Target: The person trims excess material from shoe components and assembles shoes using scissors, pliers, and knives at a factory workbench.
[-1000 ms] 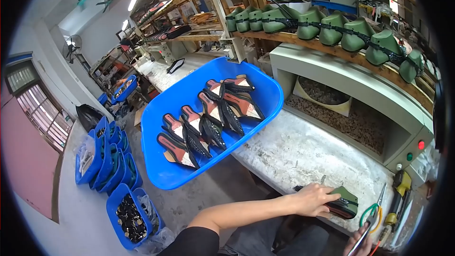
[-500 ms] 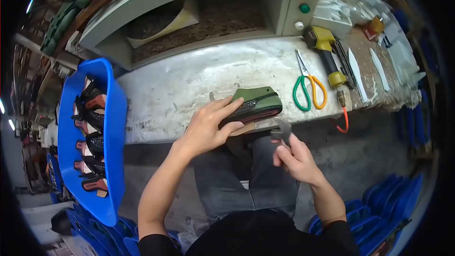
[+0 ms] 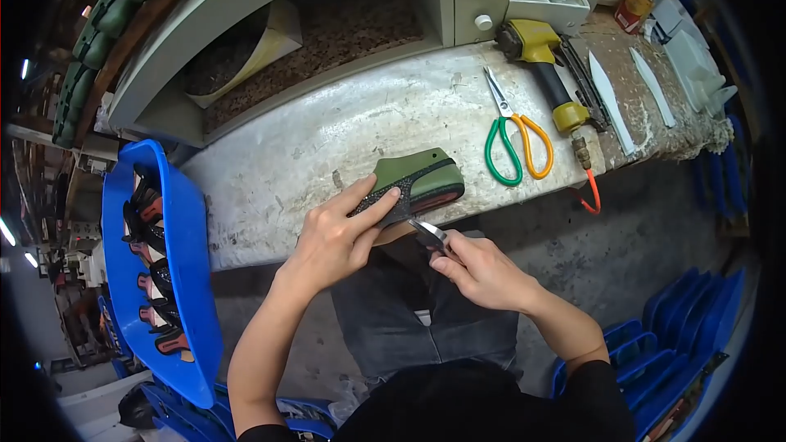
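Note:
A shoe upper with black glittery straps is stretched over a green shoe last (image 3: 409, 165), which lies on its side at the front edge of the bench. My left hand (image 3: 332, 233) grips the shoe, fingers across the dark upper and thumb on the near side. Metal pincers (image 3: 428, 233) are closed in my right hand (image 3: 487, 270), their jaws right at the shoe's near edge beside my left fingertips. Part of the sole edge is hidden behind my left hand.
Scissors (image 3: 508, 127) with green and orange handles lie right of the shoe, beside a yellow-and-black air tool (image 3: 544, 69) on an orange hose. A blue bin (image 3: 187, 237) of shoes stands left. Behind is a grey machine (image 3: 155, 106) with an opening.
The pincers have moved left and up from beside the shoe to its near edge. My left fingers have shifted on the upper, and the whole view has turned slightly.

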Demonstrator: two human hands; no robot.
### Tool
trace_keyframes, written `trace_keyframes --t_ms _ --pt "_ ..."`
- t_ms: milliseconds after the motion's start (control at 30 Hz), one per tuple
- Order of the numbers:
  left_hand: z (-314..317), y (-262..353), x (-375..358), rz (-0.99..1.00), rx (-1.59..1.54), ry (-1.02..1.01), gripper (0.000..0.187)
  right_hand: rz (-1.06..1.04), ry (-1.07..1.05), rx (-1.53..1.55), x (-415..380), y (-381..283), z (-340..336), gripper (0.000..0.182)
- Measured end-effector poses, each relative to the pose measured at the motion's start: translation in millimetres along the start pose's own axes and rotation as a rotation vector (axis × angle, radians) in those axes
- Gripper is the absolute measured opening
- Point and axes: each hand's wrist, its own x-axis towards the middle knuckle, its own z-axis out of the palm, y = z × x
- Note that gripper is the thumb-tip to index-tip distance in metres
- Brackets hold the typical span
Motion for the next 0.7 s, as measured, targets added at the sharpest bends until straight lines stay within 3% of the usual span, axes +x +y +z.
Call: trace_keyframes --t_ms 133,267,467,633,700 --pt "-2 0 0 -0.021 -0.015 -0.027 0.062 -0.033 0.028 -0.084 8 7 2 0.016" --pt "-4 -3 -3 -0.032 -0.089 -0.061 0.064 -0.230 0.198 -0.284 8 15 6 0.013" --pt "-4 -2 -6 -0.043 -0.068 -0.093 0.069 -0.256 0.174 -0.308 15 37 9 0.016" --pt "-14 5 12 -0.045 -0.015 -0.220 0.067 -0.222 0.191 -0.366 21 39 21 0.017" --pt "-10 11 22 -0.134 0.077 -0.332 0.064 -0.180 0.193 -0.336 19 35 26 0.017"
